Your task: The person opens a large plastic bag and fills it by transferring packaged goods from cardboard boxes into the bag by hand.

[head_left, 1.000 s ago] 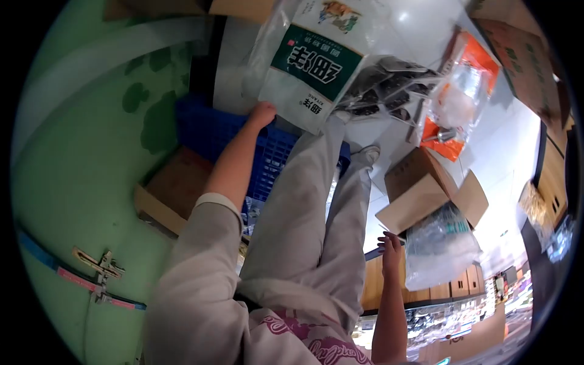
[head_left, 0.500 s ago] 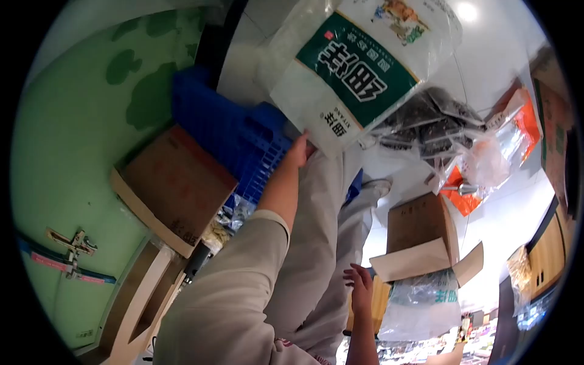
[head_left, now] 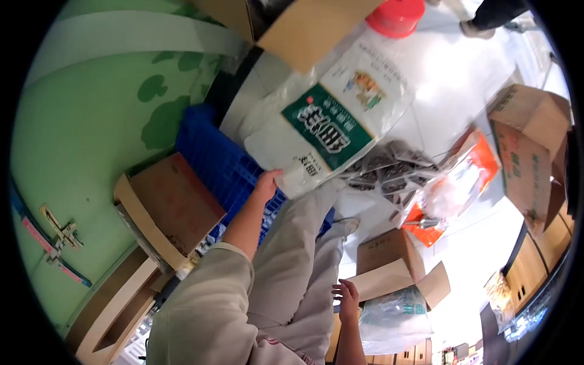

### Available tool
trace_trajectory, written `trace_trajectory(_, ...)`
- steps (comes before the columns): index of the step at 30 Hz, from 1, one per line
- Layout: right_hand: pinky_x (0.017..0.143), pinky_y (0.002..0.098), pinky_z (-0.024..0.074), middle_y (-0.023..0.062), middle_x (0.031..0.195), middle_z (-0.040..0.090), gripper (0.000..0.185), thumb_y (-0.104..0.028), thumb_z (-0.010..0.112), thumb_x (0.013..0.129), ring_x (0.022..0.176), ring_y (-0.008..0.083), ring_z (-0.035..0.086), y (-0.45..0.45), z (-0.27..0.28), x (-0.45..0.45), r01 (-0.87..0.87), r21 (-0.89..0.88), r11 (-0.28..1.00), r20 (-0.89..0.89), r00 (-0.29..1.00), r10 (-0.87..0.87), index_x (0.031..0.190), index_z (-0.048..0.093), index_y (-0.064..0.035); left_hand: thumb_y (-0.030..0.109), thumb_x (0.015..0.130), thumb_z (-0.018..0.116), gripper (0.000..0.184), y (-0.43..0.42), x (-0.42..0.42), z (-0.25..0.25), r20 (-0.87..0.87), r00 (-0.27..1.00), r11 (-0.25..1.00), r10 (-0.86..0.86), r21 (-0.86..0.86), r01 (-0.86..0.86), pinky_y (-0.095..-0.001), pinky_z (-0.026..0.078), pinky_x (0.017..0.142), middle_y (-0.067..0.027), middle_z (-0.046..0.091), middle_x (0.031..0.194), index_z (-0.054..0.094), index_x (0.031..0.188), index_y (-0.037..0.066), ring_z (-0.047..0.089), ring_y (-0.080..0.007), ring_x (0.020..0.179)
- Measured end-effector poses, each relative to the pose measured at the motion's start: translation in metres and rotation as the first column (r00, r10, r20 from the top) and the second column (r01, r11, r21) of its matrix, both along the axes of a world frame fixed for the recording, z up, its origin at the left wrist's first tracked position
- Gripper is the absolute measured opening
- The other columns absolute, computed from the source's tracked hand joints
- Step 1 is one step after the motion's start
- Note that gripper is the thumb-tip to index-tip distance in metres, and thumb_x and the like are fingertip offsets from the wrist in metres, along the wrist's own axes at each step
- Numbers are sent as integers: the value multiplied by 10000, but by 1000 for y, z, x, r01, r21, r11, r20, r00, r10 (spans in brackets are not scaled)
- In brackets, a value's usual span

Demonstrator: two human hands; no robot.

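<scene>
The left hand [head_left: 266, 185], at the centre-left of the frame, is closed on the lower edge of a large white plastic bag with a dark green printed panel [head_left: 325, 131]. Thumb and fingers pinch that edge, and the bag spreads away from the hand into the upper middle of the frame, its printing seen upside down

The right hand [head_left: 347, 295], below the centre of the frame, is loosely wide, with the fingers apart and slightly bent. It is near an open brown cardboard box with spread flaps [head_left: 386, 252], from whose mouth a cloudy clear plastic bag [head_left: 395, 322] bulges toward the bottom of the frame

Just left of the left forearm lies a blue plastic lattice crate [head_left: 210, 155], with a brown cardboard carton [head_left: 173, 198] beside it, toward the left of the frame. Right of the white bag's lower part are clear packets with dark contents [head_left: 395, 173], and next to them an orange and clear plastic bag [head_left: 480, 164] with a small silver metal piece [head_left: 430, 222] on its lower end. A round red plastic tub [head_left: 396, 17] stands at the top of the frame, and another person's shoe [head_left: 477, 30] shows at the upper right
</scene>
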State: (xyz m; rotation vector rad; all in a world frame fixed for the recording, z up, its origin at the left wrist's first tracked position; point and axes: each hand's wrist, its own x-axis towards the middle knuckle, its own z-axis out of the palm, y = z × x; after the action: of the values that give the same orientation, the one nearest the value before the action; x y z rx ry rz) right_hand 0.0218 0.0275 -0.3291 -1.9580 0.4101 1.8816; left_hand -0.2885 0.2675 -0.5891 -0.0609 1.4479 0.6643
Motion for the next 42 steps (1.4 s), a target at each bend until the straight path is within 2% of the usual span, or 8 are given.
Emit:
trace_trajectory(9, 616, 251, 445, 72, 884, 630, 239, -175, 480, 885, 733, 128, 578, 51, 101, 18, -102, 341, 934, 191, 981, 37, 1060, 559, -32, 45, 754, 614, 296, 69, 110, 279, -243, 954, 858, -176, 437, 269, -319, 495, 683, -82, 629, 964, 574, 1044, 3, 608, -190, 838)
trace_trajectory(11, 616, 246, 442, 69, 878, 626, 226, -162, 494, 880, 737, 124, 573, 60, 122, 27, -168, 404, 899, 254, 965, 66, 1051, 561, -31, 130, 757, 619, 295, 73, 139, 325, -613, 671, 596, -417, 373, 711, -333, 498, 636, -124, 650, 862, 576, 991, -45, 629, -200, 752)
trace_trajectory(14, 614, 232, 430, 50, 855, 606, 201, -118, 535, 860, 726, 109, 548, 65, 155, 36, -222, 558, 799, 367, 930, 2, 1036, 564, -26, 180, 743, 613, 415, 69, 184, 384, -657, 394, 429, -643, 117, 896, -390, 497, 607, -184, 629, 736, 519, 1044, -90, 630, -292, 667)
trace_trajectory(22, 793, 371, 429, 199, 1032, 541, 504, -194, 668, 763, 940, 319, 533, 156, 342, 72, -711, 553, 434, 818, 563, -120, 1162, 466, 39, 136, 723, 558, 612, -20, 276, 538, -880, 290, 112, -376, 267, 957, -484, 460, 605, -223, 583, 690, 351, 1292, 42, 577, -407, 663)
trace_trajectory(26, 862, 402, 428, 242, 1146, 517, 742, -298, 707, 736, 1032, 376, 520, 166, 354, 83, -813, 385, 437, 920, 378, -107, 1277, 345, 59, 101, 726, 526, 657, -68, 284, 553, -933, 192, -232, -305, 269, 935, -474, 464, 579, -204, 583, 664, 338, 1352, 177, 587, -369, 617)
trace_trajectory(29, 811, 431, 453, 291, 1019, 568, 536, -294, 625, 788, 944, 437, 553, 169, 362, 103, -811, 330, 483, 918, 395, 36, 1146, 478, 76, 89, 734, 504, 668, -92, 277, 563, -967, -42, -414, -251, 68, 908, -473, 460, 565, -181, 581, 650, 328, 1366, 216, 580, -346, 577)
trace_trajectory(31, 620, 464, 460, 242, 692, 589, 250, -211, 551, 831, 698, 425, 584, 159, 356, 106, -835, 302, 460, 940, 340, -1, 766, 559, 30, 126, 753, 501, 657, -96, 269, 585, -947, -109, -440, -304, 38, 897, -464, 451, 544, -184, 570, 643, 319, 1374, 239, 572, -341, 566)
trace_trajectory(42, 587, 367, 413, 173, 654, 576, 287, -218, 514, 885, 600, 249, 554, 148, 312, 81, -699, 500, 512, 819, 574, -17, 797, 585, 46, 331, 776, 573, 495, -34, 200, 606, -885, -227, -557, -407, 44, 829, -440, 479, 740, -172, 638, 883, 487, 1253, 229, 611, -349, 823)
